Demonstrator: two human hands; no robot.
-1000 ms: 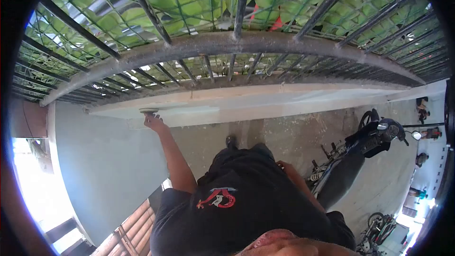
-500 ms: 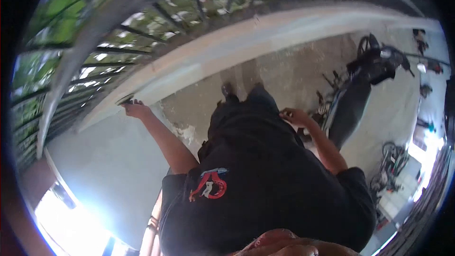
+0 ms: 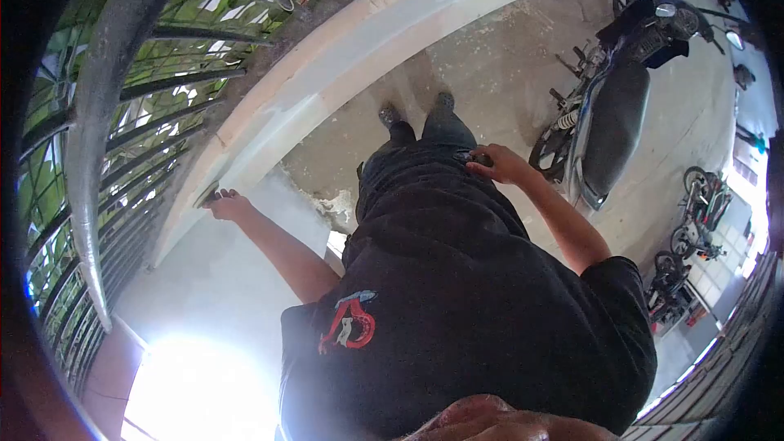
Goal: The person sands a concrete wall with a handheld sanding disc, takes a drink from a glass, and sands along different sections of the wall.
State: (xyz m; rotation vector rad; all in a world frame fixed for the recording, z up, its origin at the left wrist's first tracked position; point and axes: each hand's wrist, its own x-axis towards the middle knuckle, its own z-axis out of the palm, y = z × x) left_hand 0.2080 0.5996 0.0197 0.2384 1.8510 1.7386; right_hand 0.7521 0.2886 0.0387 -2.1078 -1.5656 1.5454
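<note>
On the left, my left hand (image 3: 229, 204) has its fingers closed around a small, thin, dark object (image 3: 211, 196). It is at the edge of the pale ledge (image 3: 286, 135), beside the railing. My right hand (image 3: 500, 165) is in front of my waist, near the top of my trousers. Its fingers are curled around a small dark item (image 3: 482, 160), too small to name. A black shirt (image 3: 465, 302) with a red and blue print covers my torso.
A metal railing (image 3: 94, 122) with leaves behind it runs along the left. On the right stands a dark motorcycle (image 3: 612, 131), with more motorbikes (image 3: 694, 196) beyond. My feet (image 3: 390, 116) are on the stained concrete floor (image 3: 506, 73). Bright light glares at the lower left.
The view has shifted and is sharper. My left hand stays at the ledge, a little lower in view. My right hand has moved up and inward, to the front of my waist.
</note>
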